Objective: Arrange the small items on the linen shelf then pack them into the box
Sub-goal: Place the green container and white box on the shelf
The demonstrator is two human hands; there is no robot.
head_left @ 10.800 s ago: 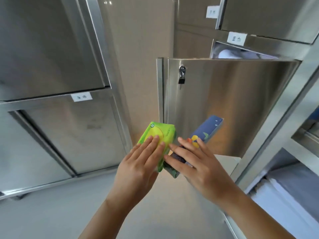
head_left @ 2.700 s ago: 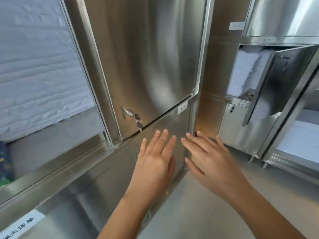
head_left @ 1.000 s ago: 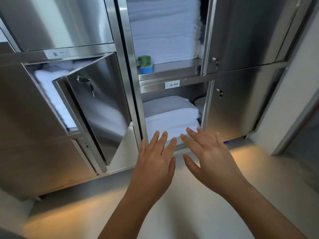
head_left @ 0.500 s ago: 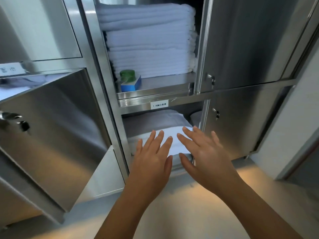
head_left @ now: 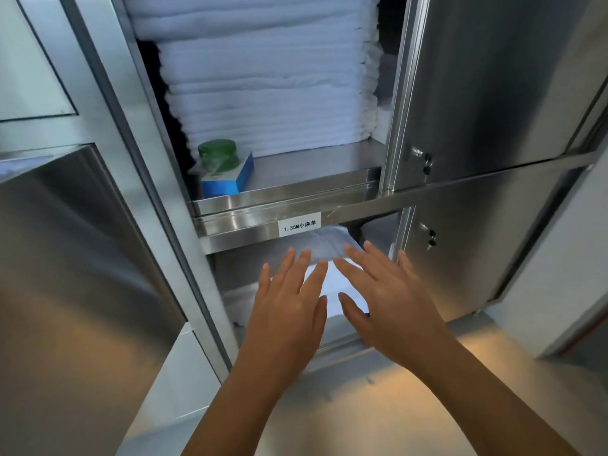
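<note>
Cabinets (head_left: 477, 93) of brushed steel fill the room's wall, with a pale floor (head_left: 411, 390) below. On the open upper shelf (head_left: 296, 192), a green tub (head_left: 217, 155) sits atop a blue box (head_left: 227, 181) at the front left corner, just beside stacked white towels (head_left: 269, 87). The left hand (head_left: 289, 307) and right hand (head_left: 388, 301) hover before the folded sheets (head_left: 325, 245) in the lower compartment, fingers straight, each grip empty.

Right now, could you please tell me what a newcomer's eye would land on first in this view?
A tall stack of white linen fills the upper shelf, with a green packet on a blue box at its front left. Below, the left hand and right hand spread open before folded sheets.
</note>
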